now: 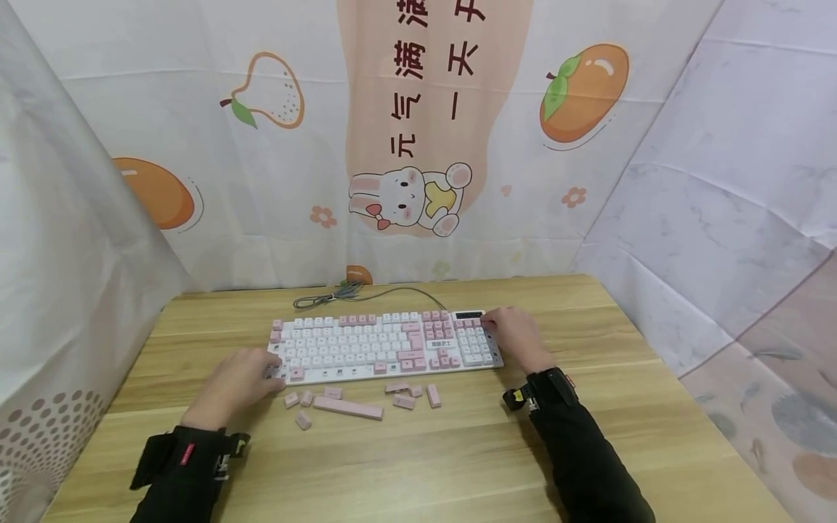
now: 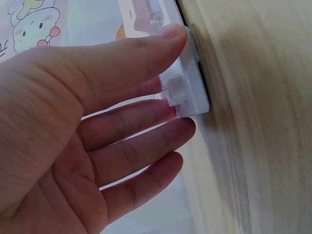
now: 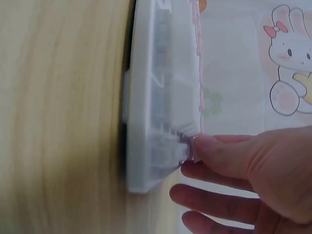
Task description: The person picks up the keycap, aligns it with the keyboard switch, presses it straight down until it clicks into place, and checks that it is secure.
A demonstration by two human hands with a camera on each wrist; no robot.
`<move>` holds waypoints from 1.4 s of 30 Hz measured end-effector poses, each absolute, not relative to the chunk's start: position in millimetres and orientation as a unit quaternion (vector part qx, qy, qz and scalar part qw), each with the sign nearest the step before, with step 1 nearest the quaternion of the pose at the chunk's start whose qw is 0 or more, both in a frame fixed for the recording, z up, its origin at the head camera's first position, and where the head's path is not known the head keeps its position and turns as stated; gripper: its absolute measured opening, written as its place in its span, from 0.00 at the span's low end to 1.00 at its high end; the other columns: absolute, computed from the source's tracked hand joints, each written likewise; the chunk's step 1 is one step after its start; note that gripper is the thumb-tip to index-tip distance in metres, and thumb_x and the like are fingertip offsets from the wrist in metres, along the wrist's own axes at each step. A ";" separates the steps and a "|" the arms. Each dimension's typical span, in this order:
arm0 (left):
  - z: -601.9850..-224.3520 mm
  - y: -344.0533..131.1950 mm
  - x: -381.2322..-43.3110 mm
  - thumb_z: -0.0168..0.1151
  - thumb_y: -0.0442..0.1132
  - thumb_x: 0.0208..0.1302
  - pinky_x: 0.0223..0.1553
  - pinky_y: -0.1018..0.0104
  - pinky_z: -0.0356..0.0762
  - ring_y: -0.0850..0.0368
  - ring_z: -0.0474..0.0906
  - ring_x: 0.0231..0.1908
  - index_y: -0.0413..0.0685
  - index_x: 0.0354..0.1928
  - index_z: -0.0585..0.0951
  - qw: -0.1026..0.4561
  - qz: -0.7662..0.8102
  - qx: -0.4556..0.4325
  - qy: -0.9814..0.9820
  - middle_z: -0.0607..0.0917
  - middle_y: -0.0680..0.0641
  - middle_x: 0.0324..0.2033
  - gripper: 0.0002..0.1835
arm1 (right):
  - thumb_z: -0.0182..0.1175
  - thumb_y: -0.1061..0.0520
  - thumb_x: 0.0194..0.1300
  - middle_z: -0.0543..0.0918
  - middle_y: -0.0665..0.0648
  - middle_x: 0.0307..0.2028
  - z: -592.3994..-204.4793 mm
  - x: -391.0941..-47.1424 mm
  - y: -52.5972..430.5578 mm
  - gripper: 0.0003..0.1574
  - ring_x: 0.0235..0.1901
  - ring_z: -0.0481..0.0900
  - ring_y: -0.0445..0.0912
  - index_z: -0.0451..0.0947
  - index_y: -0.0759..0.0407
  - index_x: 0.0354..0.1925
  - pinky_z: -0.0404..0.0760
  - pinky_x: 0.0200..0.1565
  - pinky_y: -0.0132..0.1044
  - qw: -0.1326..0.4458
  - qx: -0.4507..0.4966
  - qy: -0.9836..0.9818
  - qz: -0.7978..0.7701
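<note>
A white and pink keyboard point(image 1: 353, 351) lies across the wooden table. My left hand point(image 1: 238, 379) holds its near left corner, with the thumb point(image 2: 168, 46) on the front edge and the other fingers around the left end. Close by the thumb, a bare white switch mount point(image 2: 176, 88) shows without a keycap. At the far right corner, my right hand point(image 1: 515, 335) pinches a small pink keycap point(image 3: 196, 152) between thumb and index finger, at the top of the number pad. The right column of the number pad shows bare mounts.
Loose pink keycaps point(image 1: 404, 401) lie in front of the keyboard, among them a long space bar point(image 1: 349, 407). A grey cable point(image 1: 327, 298) is coiled behind it. A printed cloth point(image 1: 281, 181) hangs at the table's back edge.
</note>
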State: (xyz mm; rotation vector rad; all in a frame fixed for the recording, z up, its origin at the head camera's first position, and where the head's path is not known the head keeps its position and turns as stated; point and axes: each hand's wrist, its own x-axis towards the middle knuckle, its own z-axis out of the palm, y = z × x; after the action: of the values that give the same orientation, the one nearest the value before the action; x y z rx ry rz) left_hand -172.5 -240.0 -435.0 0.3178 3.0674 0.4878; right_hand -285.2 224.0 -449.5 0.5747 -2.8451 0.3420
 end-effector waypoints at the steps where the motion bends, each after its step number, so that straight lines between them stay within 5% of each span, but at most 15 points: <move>1: -435.0 -240.3 -172.3 0.72 0.41 0.48 0.37 0.51 0.77 0.55 0.76 0.31 0.37 0.42 0.84 0.009 0.157 0.102 0.982 0.85 0.39 0.39 0.19 | 0.62 0.60 0.61 0.87 0.57 0.36 -450.3 -286.1 224.5 0.08 0.35 0.83 0.50 0.86 0.57 0.38 0.80 0.36 0.44 0.109 0.192 -0.968 0.122; 25: -434.1 -240.6 -171.4 0.72 0.41 0.48 0.39 0.50 0.77 0.54 0.77 0.33 0.38 0.42 0.84 0.005 0.161 0.101 0.982 0.85 0.40 0.38 0.19 | 0.64 0.59 0.60 0.86 0.59 0.37 -451.0 -287.2 226.8 0.10 0.30 0.80 0.46 0.85 0.59 0.41 0.75 0.30 0.40 0.088 0.183 -0.968 0.146; 42: -435.8 -241.2 -171.3 0.72 0.41 0.48 0.40 0.47 0.77 0.47 0.80 0.37 0.38 0.43 0.83 0.007 0.166 0.097 0.981 0.84 0.38 0.40 0.20 | 0.62 0.55 0.62 0.86 0.59 0.38 -454.9 -292.3 233.3 0.13 0.36 0.83 0.50 0.84 0.60 0.43 0.80 0.38 0.46 0.083 0.196 -0.962 0.169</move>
State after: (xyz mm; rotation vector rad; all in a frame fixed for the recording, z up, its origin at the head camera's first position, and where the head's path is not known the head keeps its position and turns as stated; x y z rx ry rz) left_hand -171.3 -241.2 -435.8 0.3036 3.0687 0.5190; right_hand -292.3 233.3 -454.9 0.5849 -2.8741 0.5060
